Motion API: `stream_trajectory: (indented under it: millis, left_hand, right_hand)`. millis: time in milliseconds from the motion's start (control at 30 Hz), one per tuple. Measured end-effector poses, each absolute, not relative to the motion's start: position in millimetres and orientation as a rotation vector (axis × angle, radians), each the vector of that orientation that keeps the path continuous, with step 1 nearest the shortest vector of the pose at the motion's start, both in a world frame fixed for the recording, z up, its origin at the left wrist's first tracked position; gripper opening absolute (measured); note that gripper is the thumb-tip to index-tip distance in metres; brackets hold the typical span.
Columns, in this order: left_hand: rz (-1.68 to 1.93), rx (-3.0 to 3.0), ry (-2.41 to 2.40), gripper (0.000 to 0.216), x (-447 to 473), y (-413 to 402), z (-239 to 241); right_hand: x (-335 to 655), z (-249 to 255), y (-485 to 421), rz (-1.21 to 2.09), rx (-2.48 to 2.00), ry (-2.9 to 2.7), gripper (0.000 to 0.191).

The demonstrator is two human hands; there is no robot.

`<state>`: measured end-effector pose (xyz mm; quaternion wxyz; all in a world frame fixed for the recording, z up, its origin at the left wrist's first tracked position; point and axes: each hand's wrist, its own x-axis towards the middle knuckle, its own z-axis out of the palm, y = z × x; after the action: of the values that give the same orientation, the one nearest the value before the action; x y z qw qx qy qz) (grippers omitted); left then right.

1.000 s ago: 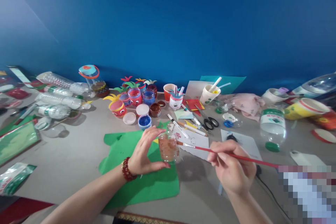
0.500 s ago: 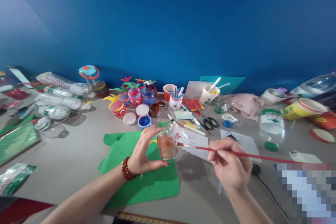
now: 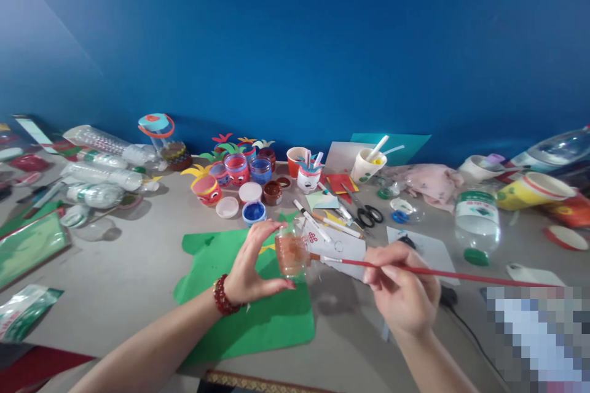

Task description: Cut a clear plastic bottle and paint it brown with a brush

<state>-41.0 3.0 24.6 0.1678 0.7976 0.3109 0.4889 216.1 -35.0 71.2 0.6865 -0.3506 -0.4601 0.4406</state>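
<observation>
My left hand (image 3: 253, 267), with a beaded bracelet at the wrist, grips a clear plastic bottle piece (image 3: 290, 252) between thumb and fingers. Brown paint streaks its wall, and it is tipped with one end toward the right. In my right hand (image 3: 403, 288) is a paintbrush (image 3: 428, 271) with a long red handle, pinched near its metal collar. The bristles are at the piece's right end; whether they touch its inner wall I cannot make out. Beneath lies green felt-like sheet (image 3: 249, 331). Behind stand an open brown paint jar (image 3: 273, 193) and a blue one (image 3: 254, 214).
Decorated cups with paper leaves (image 3: 206, 189) stand behind the jars. Markers (image 3: 318, 225), scissors (image 3: 369, 215) and white paper (image 3: 354, 252) lie beyond my right hand. Plastic bottles (image 3: 106, 178) lie left; an upside-down bottle (image 3: 477, 227) stands right. A black cable (image 3: 474, 331) runs along the right.
The brush has shifted slightly left, its bristles now at the bottle piece's end. The bottle piece is turned a little in my left hand.
</observation>
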Motion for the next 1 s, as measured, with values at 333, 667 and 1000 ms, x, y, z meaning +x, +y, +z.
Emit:
stream_trajectory:
  millis: [333, 667, 1000]
  left_hand:
    - [1.395, 2.234, 0.891, 0.091, -41.2, 2.9, 24.7]
    - [1.393, 2.243, 0.892, 0.091, -39.9, 3.1, 26.0]
    - [1.368, 2.266, 0.902, 0.094, -41.4, 4.2, 22.8]
  right_hand:
    - [216.7, 69.3, -32.0, 0.991, -0.837, -1.049, 0.019]
    - [210.3, 72.0, -38.9, 1.07, -0.844, -1.069, 0.017]
    - [213.6, 76.0, -38.7, 1.036, -0.812, -1.057, 0.017]
